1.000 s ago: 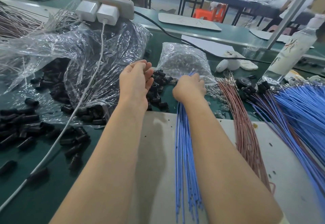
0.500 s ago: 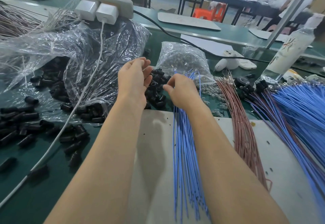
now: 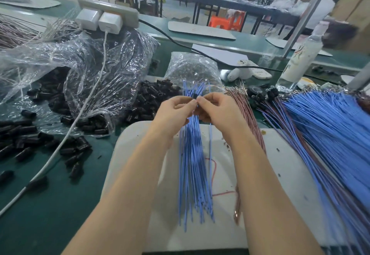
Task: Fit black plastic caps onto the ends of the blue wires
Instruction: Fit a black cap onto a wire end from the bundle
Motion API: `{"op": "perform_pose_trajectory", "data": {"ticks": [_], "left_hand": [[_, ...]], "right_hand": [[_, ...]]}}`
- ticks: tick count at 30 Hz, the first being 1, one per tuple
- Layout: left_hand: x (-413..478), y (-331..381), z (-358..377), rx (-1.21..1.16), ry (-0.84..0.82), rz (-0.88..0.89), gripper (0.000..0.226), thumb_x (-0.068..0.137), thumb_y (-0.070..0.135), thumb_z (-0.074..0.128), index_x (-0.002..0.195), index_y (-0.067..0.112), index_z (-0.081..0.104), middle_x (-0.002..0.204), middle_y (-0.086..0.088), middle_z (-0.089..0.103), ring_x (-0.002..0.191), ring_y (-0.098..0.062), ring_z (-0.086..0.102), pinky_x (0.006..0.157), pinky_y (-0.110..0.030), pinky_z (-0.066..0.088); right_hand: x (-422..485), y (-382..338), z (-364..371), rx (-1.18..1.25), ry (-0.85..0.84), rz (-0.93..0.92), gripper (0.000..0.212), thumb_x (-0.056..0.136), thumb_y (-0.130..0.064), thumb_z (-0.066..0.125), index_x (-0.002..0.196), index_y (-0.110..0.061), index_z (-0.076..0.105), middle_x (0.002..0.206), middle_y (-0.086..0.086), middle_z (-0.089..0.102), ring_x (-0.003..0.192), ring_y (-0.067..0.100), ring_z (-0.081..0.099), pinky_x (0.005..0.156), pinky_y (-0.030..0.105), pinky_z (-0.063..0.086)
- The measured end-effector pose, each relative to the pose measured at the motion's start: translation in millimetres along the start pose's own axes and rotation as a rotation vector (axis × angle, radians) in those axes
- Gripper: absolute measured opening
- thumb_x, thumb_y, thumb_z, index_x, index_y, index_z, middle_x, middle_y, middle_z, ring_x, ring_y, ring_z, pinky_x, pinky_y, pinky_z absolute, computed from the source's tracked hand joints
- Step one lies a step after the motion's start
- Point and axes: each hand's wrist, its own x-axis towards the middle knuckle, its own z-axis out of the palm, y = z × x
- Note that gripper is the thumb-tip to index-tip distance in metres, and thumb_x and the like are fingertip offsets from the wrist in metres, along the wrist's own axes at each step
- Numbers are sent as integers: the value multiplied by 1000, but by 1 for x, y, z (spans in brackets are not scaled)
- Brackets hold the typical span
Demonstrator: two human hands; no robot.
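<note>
Bringing cap [image 3: 193, 95] to blue wires [image 3: 193, 164], left hand [image 3: 174, 112] joins right hand [image 3: 218, 110].

The left hand [image 3: 176, 108] is coming away from the heap of short black plastic caps [image 3: 149, 99] and meeting the right hand [image 3: 217, 108] above the pale board [image 3: 226, 232], pinching one small black cap [image 3: 193, 96] at its fingertips. The right hand is drawing the bundle of thin blue wires [image 3: 193, 164] up and nearer the body, its fingertips touching the left's. The wire tips are fanning out above both hands.
</note>
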Motion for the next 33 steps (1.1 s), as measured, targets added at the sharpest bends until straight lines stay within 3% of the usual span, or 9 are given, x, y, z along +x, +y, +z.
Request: {"op": "perform_pose_trajectory", "data": {"ticks": [4,7,11,15,20,24,27,30,33], "left_hand": [[-4,-3,2,-429,81,-108,8,91,3,56,86,5,62,73,-5,64,63,-8,61,64,-16,53],[-4,-2,-1,-779,64,-230,14,93,0,51,82,-1,58,71,-9,62,54,-7,62,52,-11,51],[-3,0,-8,-827,57,-246,8,95,3,49,94,1,57,76,-12,65,67,-12,63,52,-14,53],[-1,-2,-8,-768,66,-218,19,96,4,47,108,7,61,76,-11,68,65,-11,66,58,-17,56],[-2,-3,-7,-782,40,-246,16,95,6,51,106,2,62,75,-13,70,60,-11,67,57,-17,56],[-1,-3,-9,-816,45,-264,12,94,10,56,96,0,62,73,-14,70,59,-12,67,55,-16,56],[1,-5,-9,-819,48,-257,13,94,11,56,100,0,61,72,-13,70,60,-11,67,52,-16,54],[3,-7,-10,-800,47,-228,11,93,8,56,103,4,59,71,-10,71,59,-9,67,51,-15,53],[5,-10,-7,-720,69,-152,8,90,2,58,96,6,57,73,-9,70,62,-9,68,56,-15,53]], "right_hand": [[-9,23,-10,-512,212,-108,13,91,-25,59,86,-14,64,79,-2,64,74,12,60,69,24,44],[-14,38,-5,-705,200,-85,30,89,-45,58,87,-16,63,91,1,61,85,17,57,72,29,43],[-10,37,8,-814,116,-105,44,81,-58,63,93,-16,67,102,5,57,97,22,55,85,36,46],[-6,36,15,-926,76,-41,39,82,-53,65,95,-16,64,106,7,56,102,25,54,86,35,43],[-9,34,12,-751,145,-24,22,88,-31,62,76,-13,70,82,5,69,76,20,58,66,24,37],[-10,32,5,-546,168,-11,26,89,-32,62,79,-10,72,75,2,70,73,16,61,65,28,47],[-10,29,0,-424,144,3,22,91,-32,61,79,-15,69,71,-2,67,62,6,56,58,17,42],[-9,23,-4,33,82,106,18,95,-19,58,82,-10,65,65,1,64,42,5,45,47,17,42],[-9,17,-10,381,-11,166,12,96,-8,53,86,-8,60,62,0,68,39,2,45,41,13,40]]}}
